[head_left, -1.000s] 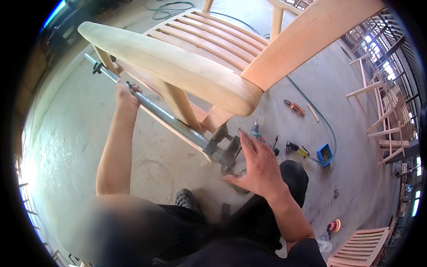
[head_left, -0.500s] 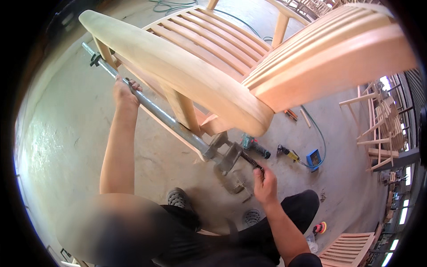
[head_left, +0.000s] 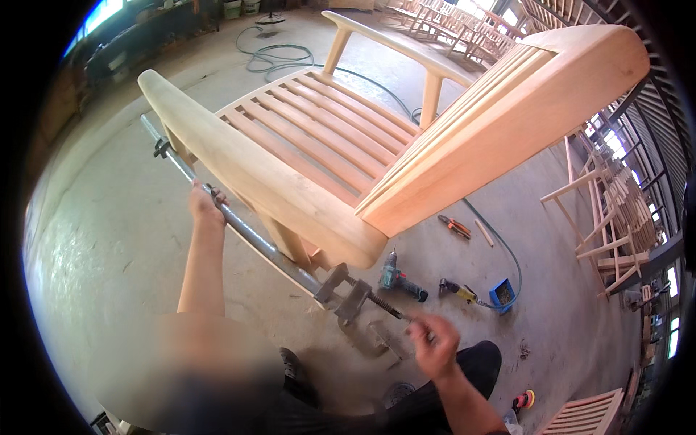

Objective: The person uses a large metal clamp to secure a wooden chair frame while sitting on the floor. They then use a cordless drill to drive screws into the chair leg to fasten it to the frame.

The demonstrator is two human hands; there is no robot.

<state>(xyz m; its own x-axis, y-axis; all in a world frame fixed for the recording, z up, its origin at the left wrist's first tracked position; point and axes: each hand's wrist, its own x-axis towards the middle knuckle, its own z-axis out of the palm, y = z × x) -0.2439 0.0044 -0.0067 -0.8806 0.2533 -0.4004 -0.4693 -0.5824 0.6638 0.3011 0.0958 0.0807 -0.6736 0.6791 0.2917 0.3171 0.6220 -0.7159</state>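
Note:
A long pipe clamp [head_left: 250, 235] lies along the near side of a pale wooden armchair [head_left: 268, 170], below its armrest. My left hand [head_left: 207, 204] is closed round the grey pipe near its far end, just short of the dark sliding jaw [head_left: 161, 148]. At the near end sits the metal screw head [head_left: 346, 293], close to the chair's rear leg. From it a threaded screw [head_left: 384, 304] points toward my right hand [head_left: 435, 344]. That hand's fingers are curled at the screw's outer end, on its thin handle; the palm hides part of the grip.
On the floor right of the clamp lie a teal cordless drill [head_left: 400, 281], a yellow air tool [head_left: 460, 291], a blue tray [head_left: 502, 296] and orange-handled pliers [head_left: 454, 226]. A green hose [head_left: 507, 243] curves past them. More wooden frames [head_left: 609, 210] stand at right.
The view has tilted up, showing more of the chair and workshop. My right hand has shifted and turned at the screw's end. My left hand keeps its hold on the pipe.

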